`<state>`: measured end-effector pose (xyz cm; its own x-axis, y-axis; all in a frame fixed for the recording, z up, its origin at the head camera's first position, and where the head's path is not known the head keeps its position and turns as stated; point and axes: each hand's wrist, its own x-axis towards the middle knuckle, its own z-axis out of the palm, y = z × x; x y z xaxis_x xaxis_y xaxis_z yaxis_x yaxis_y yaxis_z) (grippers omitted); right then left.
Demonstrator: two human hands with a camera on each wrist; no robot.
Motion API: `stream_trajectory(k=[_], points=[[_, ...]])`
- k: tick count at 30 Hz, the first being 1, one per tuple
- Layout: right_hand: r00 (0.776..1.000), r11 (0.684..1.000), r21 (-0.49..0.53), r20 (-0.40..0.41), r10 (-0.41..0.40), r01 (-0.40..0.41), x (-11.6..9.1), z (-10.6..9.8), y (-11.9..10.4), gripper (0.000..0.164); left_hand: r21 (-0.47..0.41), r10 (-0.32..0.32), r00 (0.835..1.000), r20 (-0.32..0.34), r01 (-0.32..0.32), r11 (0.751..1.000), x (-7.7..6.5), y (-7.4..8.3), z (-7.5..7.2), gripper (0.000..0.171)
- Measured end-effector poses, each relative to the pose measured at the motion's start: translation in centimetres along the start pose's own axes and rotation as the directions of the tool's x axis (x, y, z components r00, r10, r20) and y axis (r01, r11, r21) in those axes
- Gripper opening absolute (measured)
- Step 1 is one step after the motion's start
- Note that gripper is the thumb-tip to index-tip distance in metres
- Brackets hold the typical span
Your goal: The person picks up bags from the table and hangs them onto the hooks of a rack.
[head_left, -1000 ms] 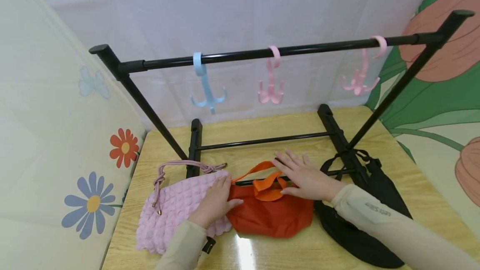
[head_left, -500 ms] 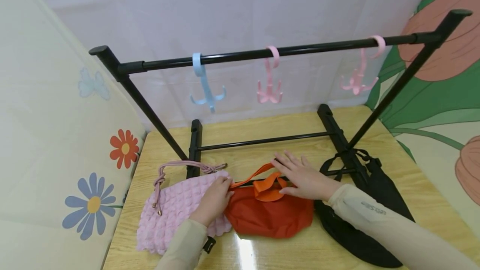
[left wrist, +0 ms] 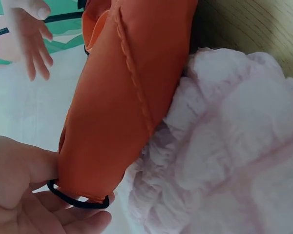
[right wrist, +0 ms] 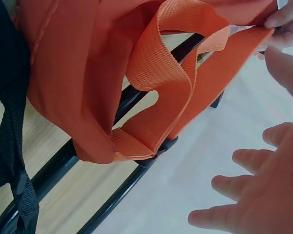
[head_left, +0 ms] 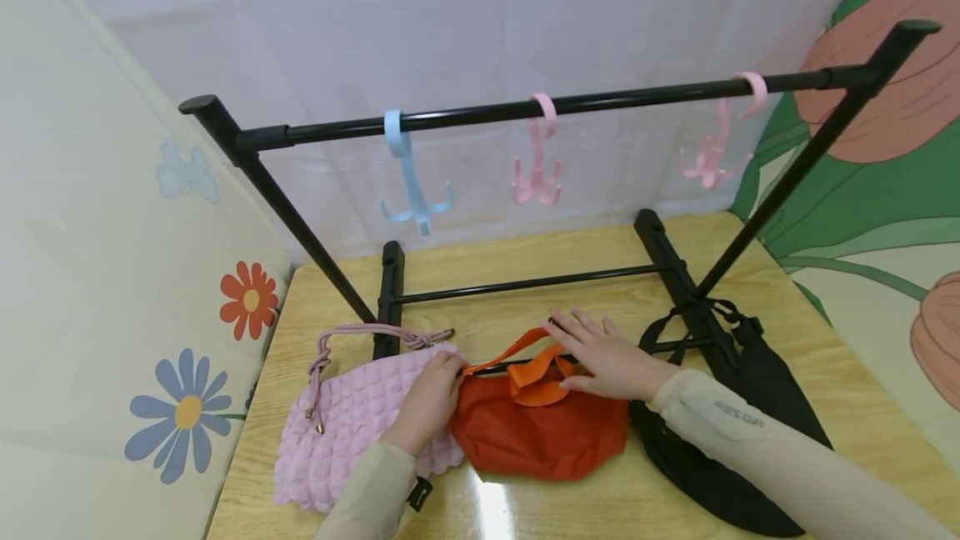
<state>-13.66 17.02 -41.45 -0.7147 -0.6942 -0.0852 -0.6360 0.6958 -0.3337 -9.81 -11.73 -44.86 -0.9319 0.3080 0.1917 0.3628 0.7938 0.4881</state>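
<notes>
An orange-red waist bag (head_left: 540, 436) lies on the table, its orange webbing strap (right wrist: 158, 53) looped over its upper edge. My left hand (head_left: 429, 400) pinches the bag's left end, thumb on the fabric and fingers behind a black loop (left wrist: 80, 204), as the left wrist view shows. My right hand (head_left: 603, 361) is spread with straight fingers above the bag's right side, close to the strap; the right wrist view shows its fingers (right wrist: 234, 187) holding nothing. Beneath my left forearm lies a pink puffy bag (head_left: 352, 411) with a knotted cord handle (head_left: 322, 352).
A black rack stands behind, its top bar (head_left: 465, 116) carrying a blue hook (head_left: 408, 177) and two pink hooks (head_left: 537, 173). A black bag (head_left: 772, 394) lies at the right, under my right forearm. A low crossbar (head_left: 532, 282) spans the rack's feet.
My left hand has gone from lying flat over the bags' edges to pinching the orange-red bag's left end. My right hand stays almost in place.
</notes>
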Motion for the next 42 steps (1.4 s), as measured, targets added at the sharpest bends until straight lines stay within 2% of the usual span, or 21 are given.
stream_trajectory(k=[6,15,19,26,31,35,38,42], points=[[1.0,1.0,0.016,0.002,0.023,-0.024,0.0,0.2,0.2,0.078,-0.022,0.058,0.997,-0.049,-0.06,0.998,-0.1,0.4,-0.1,0.011],[0.999,0.999,0.029,0.018,0.037,-0.038,0.2,0.3,0.3,0.077,-0.022,0.117,0.99,-0.083,-0.119,0.993,0.0,2.3,-1.4,0.013],[0.999,0.998,0.038,0.028,0.045,-0.046,0.2,0.3,0.4,0.077,-0.023,0.169,0.98,-0.105,-0.172,0.985,-0.1,3.1,-1.9,0.014],[0.998,0.997,0.047,0.021,0.066,-0.067,0.3,0.3,0.5,0.078,-0.042,0.275,0.942,-0.192,-0.288,0.957,-0.2,3.9,-2.3,0.016],[0.997,0.996,0.04,0.0,0.079,-0.079,0.6,0.5,0.7,0.078,-0.034,0.356,0.898,-0.258,-0.377,0.926,-0.1,4.3,-2.3,0.018],[0.995,0.994,0.066,-0.049,0.092,-0.089,1.0,0.8,0.9,0.072,-0.017,0.414,0.863,-0.29,-0.437,0.899,0.0,4.6,-2.5,0.014],[0.99,0.993,0.087,-0.108,0.093,-0.084,1.3,0.9,1.2,0.065,-0.001,0.447,0.842,-0.301,-0.469,0.883,0.0,4.8,-2.6,0.026],[0.983,0.995,0.084,-0.168,0.073,-0.06,1.5,0.9,1.6,0.054,0.008,0.468,0.828,-0.309,-0.49,0.872,0.0,5.1,-2.9,0.039]])
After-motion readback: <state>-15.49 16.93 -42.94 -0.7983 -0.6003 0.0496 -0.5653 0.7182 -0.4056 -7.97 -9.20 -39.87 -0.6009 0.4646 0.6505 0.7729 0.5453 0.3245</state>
